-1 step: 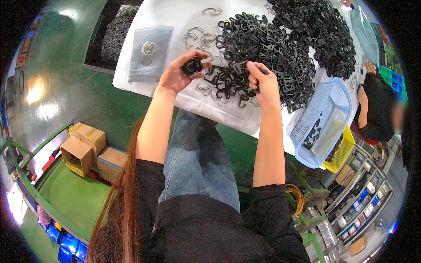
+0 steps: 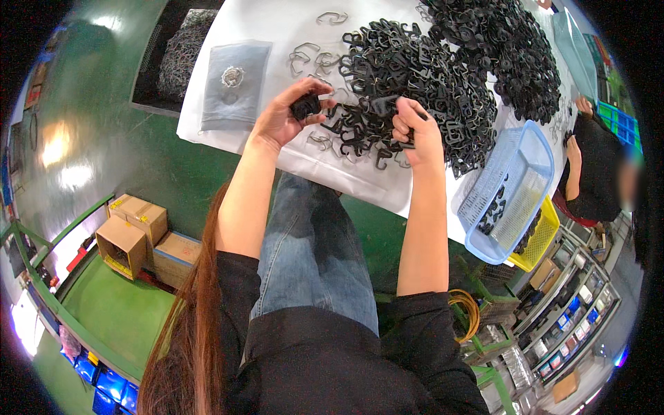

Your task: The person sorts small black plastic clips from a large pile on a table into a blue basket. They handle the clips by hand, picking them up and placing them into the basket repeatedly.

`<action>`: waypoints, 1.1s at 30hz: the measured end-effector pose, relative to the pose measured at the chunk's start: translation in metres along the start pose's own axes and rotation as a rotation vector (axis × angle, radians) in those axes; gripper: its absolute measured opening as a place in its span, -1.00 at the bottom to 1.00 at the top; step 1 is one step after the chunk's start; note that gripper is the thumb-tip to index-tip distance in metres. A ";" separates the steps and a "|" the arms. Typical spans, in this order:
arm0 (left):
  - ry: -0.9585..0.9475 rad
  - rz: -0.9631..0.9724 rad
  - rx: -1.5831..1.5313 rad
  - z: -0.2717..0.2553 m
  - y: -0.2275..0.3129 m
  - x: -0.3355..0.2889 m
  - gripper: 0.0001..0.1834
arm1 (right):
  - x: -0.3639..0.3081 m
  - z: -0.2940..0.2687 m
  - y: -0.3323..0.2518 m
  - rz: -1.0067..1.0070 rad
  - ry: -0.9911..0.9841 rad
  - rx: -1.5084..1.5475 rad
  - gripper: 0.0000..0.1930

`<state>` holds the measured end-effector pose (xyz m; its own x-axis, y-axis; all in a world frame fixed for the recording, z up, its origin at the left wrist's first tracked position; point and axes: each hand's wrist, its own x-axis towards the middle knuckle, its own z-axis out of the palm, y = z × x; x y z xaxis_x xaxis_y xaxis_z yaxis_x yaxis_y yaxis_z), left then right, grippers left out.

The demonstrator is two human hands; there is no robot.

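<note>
Seated person sorting black plastic clips at a white-covered table.

Left hand point(image 2: 282, 116) curled around a small black clip point(image 2: 305, 106), thumb and fingertips pinching it just above the table edge; right hand point(image 2: 416, 131) closed in a pinch on another black piece point(image 2: 384, 107) at the near edge of the big pile of black clips point(image 2: 443, 62); bare wire clips point(image 2: 304, 54) lie scattered on the white sheet point(image 2: 277, 21) beside the pile; grey plastic bag point(image 2: 234, 86) lies flat to the left; blue basket point(image 2: 515, 187) at right holds a few black pieces; cardboard boxes point(image 2: 138, 232) on the green floor below.
</note>
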<state>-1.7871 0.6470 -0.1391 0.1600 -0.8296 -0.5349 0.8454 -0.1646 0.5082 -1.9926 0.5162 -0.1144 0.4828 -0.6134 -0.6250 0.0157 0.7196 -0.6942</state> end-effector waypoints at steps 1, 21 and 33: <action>0.024 -0.016 0.123 0.002 -0.003 0.008 -0.79 | -0.003 -0.004 -0.001 0.002 -0.195 0.223 -0.85; 0.388 0.629 1.544 -0.001 0.010 0.030 -0.67 | 0.029 0.086 0.052 -0.155 0.465 -1.378 -0.69; 0.404 0.539 1.635 -0.015 0.016 0.038 -0.66 | 0.020 0.050 0.022 0.036 0.199 -0.554 -0.81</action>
<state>-1.7601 0.6210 -0.1611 0.5404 -0.8371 -0.0851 -0.6255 -0.4673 0.6247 -1.9392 0.5359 -0.1240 0.2997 -0.6799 -0.6693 -0.4829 0.4969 -0.7210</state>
